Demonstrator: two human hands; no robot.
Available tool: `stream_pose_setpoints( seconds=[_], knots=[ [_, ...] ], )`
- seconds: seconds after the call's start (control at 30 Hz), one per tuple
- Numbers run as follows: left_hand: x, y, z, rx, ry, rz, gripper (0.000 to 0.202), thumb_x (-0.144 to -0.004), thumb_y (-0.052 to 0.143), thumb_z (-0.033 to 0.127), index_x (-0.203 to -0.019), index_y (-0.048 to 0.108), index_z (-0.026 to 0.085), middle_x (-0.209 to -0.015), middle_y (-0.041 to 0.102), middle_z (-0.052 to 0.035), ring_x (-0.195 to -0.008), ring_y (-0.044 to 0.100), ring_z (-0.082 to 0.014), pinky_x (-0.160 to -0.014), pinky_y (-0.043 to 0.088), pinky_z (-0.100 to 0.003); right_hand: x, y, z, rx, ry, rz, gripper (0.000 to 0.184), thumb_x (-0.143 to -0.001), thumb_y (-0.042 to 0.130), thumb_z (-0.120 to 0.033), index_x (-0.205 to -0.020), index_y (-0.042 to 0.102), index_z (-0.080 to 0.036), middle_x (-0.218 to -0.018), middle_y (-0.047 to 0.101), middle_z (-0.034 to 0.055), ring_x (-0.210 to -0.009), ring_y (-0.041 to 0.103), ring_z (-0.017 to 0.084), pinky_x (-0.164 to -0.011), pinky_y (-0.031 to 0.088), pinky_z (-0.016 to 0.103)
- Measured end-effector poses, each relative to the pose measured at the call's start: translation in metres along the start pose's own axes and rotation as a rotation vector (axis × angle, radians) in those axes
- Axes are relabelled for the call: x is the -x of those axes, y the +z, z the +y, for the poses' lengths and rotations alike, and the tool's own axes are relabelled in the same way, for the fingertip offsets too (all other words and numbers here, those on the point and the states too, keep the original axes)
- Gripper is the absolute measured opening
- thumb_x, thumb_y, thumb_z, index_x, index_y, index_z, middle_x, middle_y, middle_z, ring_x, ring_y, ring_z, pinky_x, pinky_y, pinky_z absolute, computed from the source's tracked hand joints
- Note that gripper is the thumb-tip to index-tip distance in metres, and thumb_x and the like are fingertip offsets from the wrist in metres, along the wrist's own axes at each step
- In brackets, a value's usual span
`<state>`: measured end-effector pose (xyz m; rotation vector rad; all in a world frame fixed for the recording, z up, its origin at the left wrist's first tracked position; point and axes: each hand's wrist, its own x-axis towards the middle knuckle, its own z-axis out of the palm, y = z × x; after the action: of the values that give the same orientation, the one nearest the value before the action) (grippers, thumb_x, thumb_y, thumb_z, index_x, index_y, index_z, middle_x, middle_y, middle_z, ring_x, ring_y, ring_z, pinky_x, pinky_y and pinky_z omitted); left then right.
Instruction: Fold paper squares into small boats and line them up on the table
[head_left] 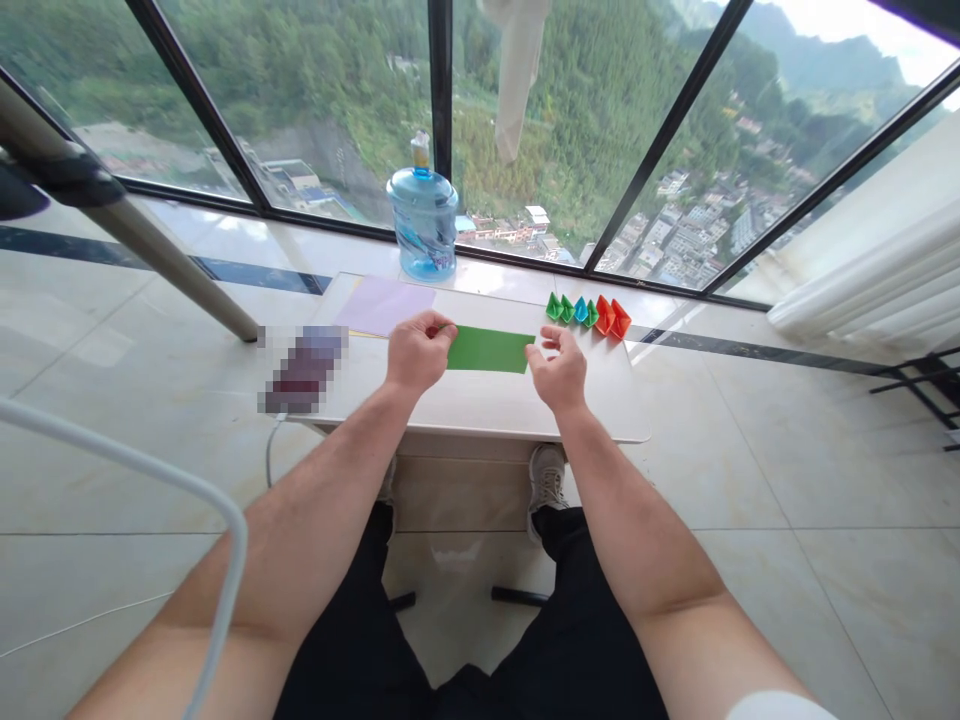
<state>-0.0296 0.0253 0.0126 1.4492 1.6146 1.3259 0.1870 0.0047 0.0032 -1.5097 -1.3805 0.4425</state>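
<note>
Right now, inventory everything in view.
table: 1, white, centre
green sheet: 1, green, over table
folded papers: 6, three green, one blue, two orange, table right
lilac paper: count unclear, lilac, table left
blurred item: 1, colours obscured, table left
window: 1, black frame, ahead
jug: 1, blue, by window
curtain: 1, white, right
rack: 1, black, right
pole: 1, beige, left
tube: 1, white, left
cable: count unclear, white, left
shoes: 2, beige, below table
trousers: 1, black, bottom
left hand: 1, gripping green sheet
right hand: 1, at its right edge

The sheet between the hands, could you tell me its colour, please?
The sheet is green, clearest in the head view.
</note>
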Motion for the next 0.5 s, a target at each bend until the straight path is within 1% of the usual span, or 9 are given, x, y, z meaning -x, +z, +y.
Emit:
stream_pose_setpoints(
  seconds=[0.03,0.07,0.1,0.13,0.17,0.23,0.33,0.43,0.5],
  knots=[
    [0.002,0.000,0.001,-0.032,0.042,-0.031,0.014,-0.078,0.068,0.032,-0.078,0.074,0.019,-0.060,0.061,0.0017,-0.059,0.054,-0.0138,-0.059,0.042,-0.026,0.003,0.000,-0.003,0.085,-0.125,-0.006,0.039,-0.081,0.071,-0.030,-0.118,0.069,-0.017,-0.123,0.072,0.0140,-0.110,0.066,0.027,-0.095,0.051,0.042],
    [0.004,0.000,0.003,-0.052,0.077,-0.061,0.013,-0.079,0.067,0.031,-0.077,0.074,0.020,-0.061,0.062,0.0017,-0.060,0.055,-0.0142,-0.061,0.043,-0.026,0.005,-0.001,-0.007,0.159,-0.237,-0.046,0.041,-0.083,0.070,-0.030,-0.122,0.069,-0.017,-0.129,0.071,0.0137,-0.119,0.062,0.028,-0.102,0.047,0.043],
    [0.007,0.001,0.004,-0.063,0.107,-0.090,0.013,-0.080,0.066,0.030,-0.078,0.074,0.020,-0.062,0.064,0.0015,-0.061,0.056,-0.0145,-0.063,0.044,-0.027,0.008,0.000,-0.011,0.220,-0.312,-0.102,0.037,-0.086,0.070,-0.031,-0.121,0.070,-0.019,-0.128,0.071,0.0122,-0.123,0.060,0.029,-0.106,0.044,0.044],
    [0.010,0.003,0.006,-0.074,0.135,-0.115,0.014,-0.081,0.065,0.030,-0.078,0.074,0.020,-0.065,0.066,0.0012,-0.063,0.057,-0.0149,-0.064,0.045,-0.027,0.010,0.000,-0.015,0.275,-0.347,-0.150,0.033,-0.088,0.069,-0.033,-0.118,0.072,-0.020,-0.124,0.073,0.0107,-0.122,0.061,0.029,-0.106,0.042,0.044],
    [0.013,0.005,0.007,-0.089,0.162,-0.138,0.014,-0.081,0.064,0.030,-0.079,0.074,0.020,-0.067,0.068,0.0009,-0.064,0.058,-0.0154,-0.065,0.046,-0.027,0.012,0.001,-0.019,0.326,-0.364,-0.202,0.028,-0.090,0.067,-0.033,-0.115,0.074,-0.022,-0.119,0.075,0.0096,-0.117,0.063,0.028,-0.105,0.042,0.043],
    [0.017,0.009,0.009,-0.130,0.216,-0.180,0.016,-0.083,0.062,0.030,-0.079,0.074,0.020,-0.069,0.070,0.0001,-0.066,0.061,-0.0163,-0.068,0.047,-0.028,0.014,0.002,-0.024,0.411,-0.382,-0.281,0.019,-0.094,0.062,-0.032,-0.103,0.076,-0.023,-0.104,0.078,0.0079,-0.105,0.067,0.026,-0.102,0.040,0.041],
    [0.020,0.012,0.010,-0.189,0.327,-0.239,0.017,-0.085,0.062,0.031,-0.085,0.076,0.020,-0.076,0.073,-0.0016,-0.071,0.063,-0.0177,-0.073,0.048,-0.030,0.015,0.004,-0.026,0.491,-0.396,-0.329,0.022,-0.098,0.057,-0.030,-0.087,0.075,-0.022,-0.088,0.077,0.0063,-0.092,0.067,0.023,-0.095,0.037,0.037],
    [0.021,0.013,0.010,-0.218,0.460,-0.297,0.018,-0.085,0.063,0.030,-0.089,0.077,0.020,-0.085,0.076,-0.0042,-0.077,0.065,-0.0188,-0.078,0.049,-0.031,0.015,0.005,-0.023,0.521,-0.418,-0.344,0.024,-0.098,0.057,-0.031,-0.083,0.073,-0.021,-0.082,0.075,0.0057,-0.087,0.065,0.022,-0.088,0.036,0.035],
    [0.023,0.014,0.010,-0.246,0.508,-0.314,0.019,-0.087,0.060,0.029,-0.086,0.077,0.020,-0.086,0.075,-0.0055,-0.079,0.066,-0.0198,-0.080,0.050,-0.032,0.014,0.004,-0.022,0.530,-0.445,-0.355,0.024,-0.097,0.058,-0.031,-0.080,0.072,-0.021,-0.080,0.074,0.0054,-0.085,0.065,0.021,-0.085,0.035,0.034]
  ],
)
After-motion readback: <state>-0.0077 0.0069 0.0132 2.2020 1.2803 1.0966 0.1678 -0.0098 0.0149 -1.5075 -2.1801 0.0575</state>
